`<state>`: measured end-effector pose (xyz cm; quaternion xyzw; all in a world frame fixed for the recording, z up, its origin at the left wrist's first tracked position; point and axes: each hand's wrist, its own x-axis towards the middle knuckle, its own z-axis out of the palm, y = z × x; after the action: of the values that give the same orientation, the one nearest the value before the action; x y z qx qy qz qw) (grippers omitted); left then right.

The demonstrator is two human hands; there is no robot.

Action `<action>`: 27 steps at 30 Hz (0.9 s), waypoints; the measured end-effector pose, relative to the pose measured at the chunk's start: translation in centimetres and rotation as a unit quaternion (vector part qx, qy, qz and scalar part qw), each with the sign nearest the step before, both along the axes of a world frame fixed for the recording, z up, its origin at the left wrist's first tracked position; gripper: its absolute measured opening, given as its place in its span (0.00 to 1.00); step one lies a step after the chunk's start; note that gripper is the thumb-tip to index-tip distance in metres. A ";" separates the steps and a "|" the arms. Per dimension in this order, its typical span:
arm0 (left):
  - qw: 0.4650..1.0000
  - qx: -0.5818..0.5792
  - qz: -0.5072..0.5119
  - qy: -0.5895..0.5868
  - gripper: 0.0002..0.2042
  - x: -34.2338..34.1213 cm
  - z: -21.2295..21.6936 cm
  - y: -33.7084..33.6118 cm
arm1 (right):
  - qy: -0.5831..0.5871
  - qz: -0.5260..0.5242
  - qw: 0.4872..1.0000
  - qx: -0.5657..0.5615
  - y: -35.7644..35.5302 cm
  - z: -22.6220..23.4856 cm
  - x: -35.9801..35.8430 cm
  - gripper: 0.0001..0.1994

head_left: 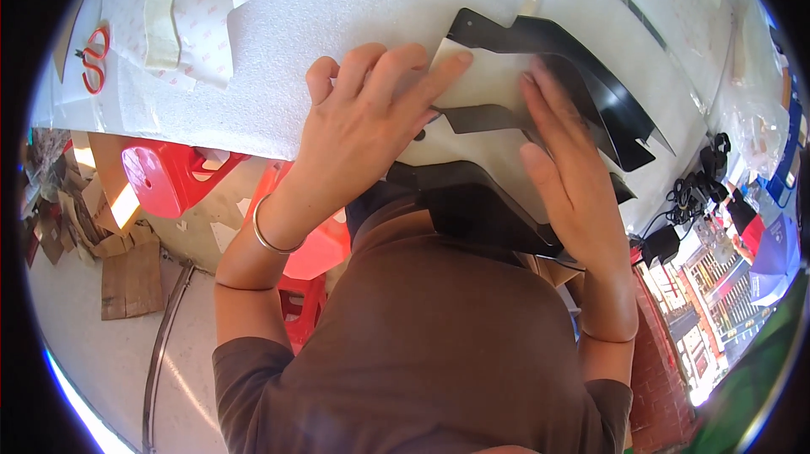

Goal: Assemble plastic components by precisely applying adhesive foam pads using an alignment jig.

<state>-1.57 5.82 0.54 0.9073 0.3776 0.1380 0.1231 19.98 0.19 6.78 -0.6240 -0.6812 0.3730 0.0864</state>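
The glossy black part [629,108] is set on the white-covered table [278,66], right of the middle and close in front of the body. A pale area [494,74] is bordered by its curved outline and crossed by a narrow black strip [485,120]; a second dark section [481,192] is seen at the near edge.

The pale area is reached by the extended index finger of the left hand [363,121], whose other fingers are bent and spread; its grip is apart, with nothing seen clamped. The fingers of the right hand [569,171] are laid out nearly straight over the inner side of the black part, thumb held away, so that grip is apart too.

If the surface is being smoothed or steadied, as seems likely, the part is best kept still by the left fingertip while light, even pressure is applied with the flat right fingers, and the thin points are best left unbent.

Farther off, red loops [95,62], perhaps scissor handles, are seen at the left, a red stool [160,175] below, and black cables [692,192] at the right.

The right fingertips are blurred. Whether the strip is touched by the left thumb cannot be told, nor whether the dark sections are joined, since the junctions are covered by the hands.
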 end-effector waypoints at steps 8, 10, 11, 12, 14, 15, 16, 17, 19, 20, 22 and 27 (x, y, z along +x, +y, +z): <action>0.996 -0.080 0.021 -0.038 0.32 -0.1 0.4 0.7 | -0.069 -0.101 0.992 -0.037 -3.3 1.8 0.5 0.24; 0.997 -0.061 0.018 -0.034 0.31 -0.3 0.4 0.5 | -0.104 -0.106 0.988 -0.031 -4.2 2.5 2.1 0.23; 0.998 -0.046 0.020 -0.026 0.30 -0.4 0.3 0.3 | -0.145 -0.072 0.986 -0.037 -4.7 2.8 3.2 0.22; 0.999 -0.042 0.017 -0.027 0.30 -0.4 0.3 0.3 | -0.185 -0.037 0.981 -0.042 -5.0 3.0 3.7 0.20; 0.998 -0.049 0.022 -0.027 0.29 -0.4 0.4 0.4 | -0.179 -0.057 0.982 -0.038 -4.9 3.5 3.4 0.20; 0.998 -0.044 0.019 -0.026 0.29 -0.4 0.4 0.4 | -0.170 -0.071 0.982 -0.037 -4.7 3.8 3.0 0.20; 0.997 -0.060 0.027 -0.040 0.29 -0.5 0.4 0.3 | -0.159 -0.084 0.983 -0.035 -4.5 3.8 2.6 0.20; 0.995 -0.075 0.035 -0.052 0.29 -0.6 0.5 0.3 | -0.156 -0.087 0.983 -0.031 -4.2 3.5 2.0 0.20; 0.995 -0.078 0.038 -0.058 0.29 -0.5 0.5 0.2 | -0.053 -0.075 0.995 0.041 -3.1 2.1 0.7 0.22; 0.993 -0.086 0.041 -0.067 0.29 -0.5 0.4 0.3 | -0.046 -0.074 0.995 0.046 -2.5 1.8 0.2 0.22; 0.990 -0.103 0.049 -0.080 0.27 -0.5 0.5 0.3 | -0.071 -0.069 0.992 0.079 -1.2 1.5 -0.6 0.24; 0.980 -0.128 0.099 -0.115 0.25 1.2 0.6 0.4 | -0.045 -0.035 0.988 0.146 0.1 -0.5 -1.9 0.26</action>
<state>-0.35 6.23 1.13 0.8203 0.4632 0.2033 0.2668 18.05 0.24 6.30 -0.6442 -0.7092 0.2381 0.1591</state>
